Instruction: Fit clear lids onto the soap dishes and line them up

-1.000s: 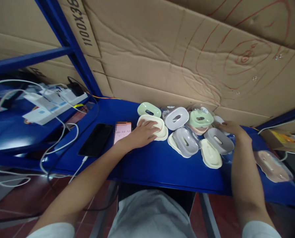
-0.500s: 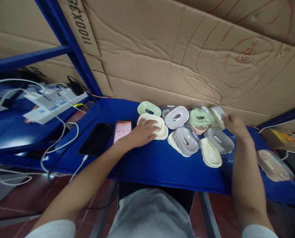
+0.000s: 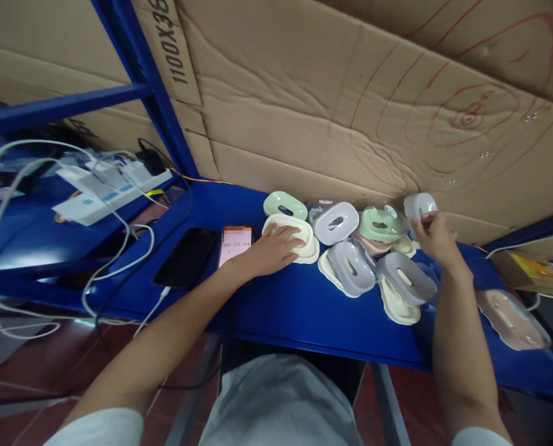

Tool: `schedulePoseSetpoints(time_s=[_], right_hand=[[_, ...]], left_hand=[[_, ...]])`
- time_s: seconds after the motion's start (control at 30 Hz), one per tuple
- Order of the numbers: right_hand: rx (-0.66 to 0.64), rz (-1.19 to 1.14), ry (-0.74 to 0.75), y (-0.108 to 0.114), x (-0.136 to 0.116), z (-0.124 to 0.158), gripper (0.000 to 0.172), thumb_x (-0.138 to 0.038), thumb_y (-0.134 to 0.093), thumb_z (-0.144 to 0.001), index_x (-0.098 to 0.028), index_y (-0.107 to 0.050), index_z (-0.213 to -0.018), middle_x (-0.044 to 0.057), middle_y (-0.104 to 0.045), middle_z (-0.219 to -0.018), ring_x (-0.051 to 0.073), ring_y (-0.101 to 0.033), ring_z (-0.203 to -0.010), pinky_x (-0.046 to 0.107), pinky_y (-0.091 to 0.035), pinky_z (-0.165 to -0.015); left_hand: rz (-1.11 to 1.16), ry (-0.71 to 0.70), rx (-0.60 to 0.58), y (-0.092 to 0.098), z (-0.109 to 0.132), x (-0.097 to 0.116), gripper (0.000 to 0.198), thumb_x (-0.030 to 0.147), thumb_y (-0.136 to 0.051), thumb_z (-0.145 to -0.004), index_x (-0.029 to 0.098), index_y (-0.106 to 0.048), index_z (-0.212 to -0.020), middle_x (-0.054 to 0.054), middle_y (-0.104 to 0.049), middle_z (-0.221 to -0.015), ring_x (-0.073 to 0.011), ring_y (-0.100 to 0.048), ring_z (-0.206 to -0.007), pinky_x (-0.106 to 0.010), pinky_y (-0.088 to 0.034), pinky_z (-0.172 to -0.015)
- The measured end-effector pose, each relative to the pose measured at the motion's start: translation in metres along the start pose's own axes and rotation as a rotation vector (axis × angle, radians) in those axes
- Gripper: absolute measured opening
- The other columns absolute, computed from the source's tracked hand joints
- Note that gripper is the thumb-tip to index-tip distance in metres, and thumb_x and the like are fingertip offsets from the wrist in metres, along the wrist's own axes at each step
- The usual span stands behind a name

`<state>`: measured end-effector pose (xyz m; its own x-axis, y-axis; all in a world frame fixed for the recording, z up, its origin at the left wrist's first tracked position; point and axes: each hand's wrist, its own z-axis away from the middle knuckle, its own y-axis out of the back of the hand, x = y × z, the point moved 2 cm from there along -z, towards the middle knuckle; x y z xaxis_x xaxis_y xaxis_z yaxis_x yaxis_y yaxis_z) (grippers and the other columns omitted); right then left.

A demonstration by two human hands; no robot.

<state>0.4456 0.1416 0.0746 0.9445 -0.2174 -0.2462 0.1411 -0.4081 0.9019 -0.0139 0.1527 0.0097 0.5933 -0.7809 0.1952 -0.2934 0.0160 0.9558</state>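
Beside the phone (image 3: 236,243), the left hand (image 3: 276,249) lies flat, fingers open, on a cream dish (image 3: 309,246). Farther from the phone, the right hand (image 3: 436,238) pinches a white lid (image 3: 419,204).

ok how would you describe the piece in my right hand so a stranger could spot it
On the blue shelf, backed by cardboard, lies a cluster of pastel oval dishes. At its right end the right hand holds up a white piece. It alone is raised off the shelf; the rest lie on it.

We read "1100X36" printed in black on the cardboard (image 3: 173,44) above the bench, and "00:33:54" on the lit phone (image 3: 236,243).
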Motion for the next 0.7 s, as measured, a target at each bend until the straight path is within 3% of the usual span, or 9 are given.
schedulePoseSetpoints(time_s=[0.17, 0.37, 0.5, 0.6, 0.7], right_hand=[[0.048, -0.026, 0.079, 0.008, -0.024, 0.008, 0.051, -0.057, -0.052, -0.09, -0.021, -0.051, -0.126, 0.018, -0.07, -0.126, 0.036, -0.062, -0.122, 0.06, -0.036, -0.109], [0.065, -0.049, 0.332, 0.013, -0.069, 0.012, 0.046, -0.052, -0.045, -0.101, -0.026, -0.065, -0.134, 0.013, -0.067, -0.144, 0.035, -0.052, -0.139, 0.056, -0.026, -0.119], [0.135, -0.031, 0.427, 0.02, -0.089, 0.018, 0.046, -0.051, -0.045, -0.105, -0.031, -0.064, -0.142, 0.009, -0.06, -0.156, 0.034, -0.049, -0.146, 0.057, -0.024, -0.121], [0.206, 0.013, 0.321, 0.037, -0.054, 0.034, 0.05, -0.057, -0.042, -0.104, -0.034, -0.063, -0.143, 0.009, -0.06, -0.156, 0.034, -0.052, -0.144, 0.059, -0.028, -0.12], [0.202, 0.126, 0.043, 0.055, 0.034, 0.067, 0.058, -0.068, -0.038, -0.098, -0.043, -0.062, -0.145, 0.01, -0.059, -0.157, 0.037, -0.05, -0.147, 0.064, -0.032, -0.116]], left_hand=[[-0.004, 0.004, -0.002, 0.0, 0.0, 0.0, 0.038, 0.03, -0.052, -0.106, 0.024, -0.064, -0.141, -0.016, -0.053, -0.158, -0.0378, -0.048, -0.147, -0.067, -0.03, -0.125], [0.039, 0.0, 0.031, -0.001, 0.0, -0.002, 0.038, 0.03, -0.055, -0.104, 0.024, -0.067, -0.139, -0.015, -0.055, -0.156, -0.0393, -0.05, -0.146, -0.068, -0.031, -0.124], [0.03, -0.003, 0.029, 0.0, 0.001, -0.002, 0.038, 0.03, -0.053, -0.104, 0.025, -0.065, -0.14, -0.015, -0.055, -0.156, -0.0382, -0.049, -0.146, -0.066, -0.033, -0.123], [0.021, -0.011, 0.023, 0.001, 0.001, -0.001, 0.037, 0.03, -0.052, -0.105, 0.025, -0.065, -0.14, -0.015, -0.054, -0.156, -0.0366, -0.047, -0.147, -0.064, -0.032, -0.124], [0.034, -0.001, 0.033, 0.003, 0.001, 0.001, 0.036, 0.029, -0.053, -0.105, 0.024, -0.066, -0.139, -0.016, -0.053, -0.156, -0.0369, -0.047, -0.147, -0.064, -0.031, -0.125]])
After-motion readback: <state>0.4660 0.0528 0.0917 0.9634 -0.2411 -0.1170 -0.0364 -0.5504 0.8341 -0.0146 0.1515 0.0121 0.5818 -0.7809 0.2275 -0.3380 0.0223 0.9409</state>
